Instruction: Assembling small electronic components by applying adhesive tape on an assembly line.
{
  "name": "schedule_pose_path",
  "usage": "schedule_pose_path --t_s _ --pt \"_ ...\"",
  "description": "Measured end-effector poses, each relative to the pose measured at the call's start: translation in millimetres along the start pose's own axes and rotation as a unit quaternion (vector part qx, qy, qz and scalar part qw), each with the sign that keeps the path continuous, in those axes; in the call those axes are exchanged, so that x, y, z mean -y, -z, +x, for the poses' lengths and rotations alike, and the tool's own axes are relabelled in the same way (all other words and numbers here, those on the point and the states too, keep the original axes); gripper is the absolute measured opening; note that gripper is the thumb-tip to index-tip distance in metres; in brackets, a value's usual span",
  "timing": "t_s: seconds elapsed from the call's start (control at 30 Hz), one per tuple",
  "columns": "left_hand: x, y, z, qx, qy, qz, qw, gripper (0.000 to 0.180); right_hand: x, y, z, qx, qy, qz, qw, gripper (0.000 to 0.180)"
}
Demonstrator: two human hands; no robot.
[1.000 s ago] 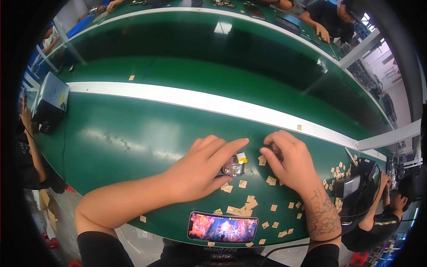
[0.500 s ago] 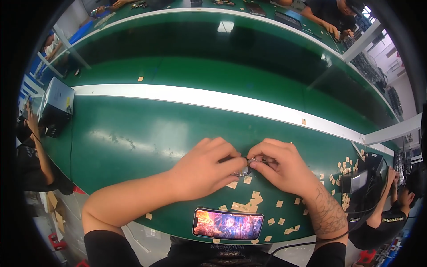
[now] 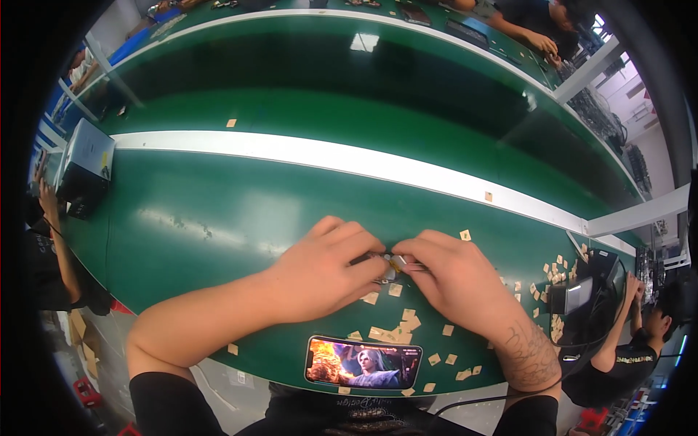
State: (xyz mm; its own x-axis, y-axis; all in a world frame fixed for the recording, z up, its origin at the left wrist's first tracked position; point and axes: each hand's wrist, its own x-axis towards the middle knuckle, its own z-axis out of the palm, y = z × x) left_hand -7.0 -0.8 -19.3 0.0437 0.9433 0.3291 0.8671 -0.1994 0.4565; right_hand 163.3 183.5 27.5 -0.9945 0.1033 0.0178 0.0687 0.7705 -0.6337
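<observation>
My left hand (image 3: 320, 272) and my right hand (image 3: 451, 280) meet over the green worktable (image 3: 218, 218), fingertips pinched together on a small metal part (image 3: 389, 263) between them. Most of the part is hidden by my fingers. Several small tan paper squares (image 3: 389, 330) lie scattered on the table under and beside my hands. A phone (image 3: 363, 361) with a lit, colourful screen lies flat at the table's near edge, just below my wrists.
A white stripe (image 3: 349, 163) runs across the table beyond my hands. A grey box (image 3: 83, 167) stands at the far left. More tan squares (image 3: 556, 269) and a small dark device (image 3: 574, 294) sit at the right. Other people work at the left, right and far side.
My hands have drawn closer together and closed over the small metal part, which showed more plainly a second ago. The view has shifted slightly.
</observation>
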Motion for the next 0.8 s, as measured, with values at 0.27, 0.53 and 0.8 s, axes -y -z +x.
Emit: schedule_pose_path --t_s 0.27,0.53,0.8 --pt "-0.6 2.1 3.2 -0.023 0.001 0.01 1.0 0.028 -1.8 -18.0 -3.7 -0.05 0.016 -0.01 0.999 0.022" --pt "-3.1 -0.6 2.1 -0.022 0.025 0.006 0.999 0.033 -4.6 -28.5 -2.8 -0.077 0.0 0.025 0.997 0.023" --pt "-3.8 -2.2 -0.8 -0.033 0.034 -0.001 0.999 0.034 3.2 -20.3 1.7 -0.054 -0.071 0.092 0.992 0.02"
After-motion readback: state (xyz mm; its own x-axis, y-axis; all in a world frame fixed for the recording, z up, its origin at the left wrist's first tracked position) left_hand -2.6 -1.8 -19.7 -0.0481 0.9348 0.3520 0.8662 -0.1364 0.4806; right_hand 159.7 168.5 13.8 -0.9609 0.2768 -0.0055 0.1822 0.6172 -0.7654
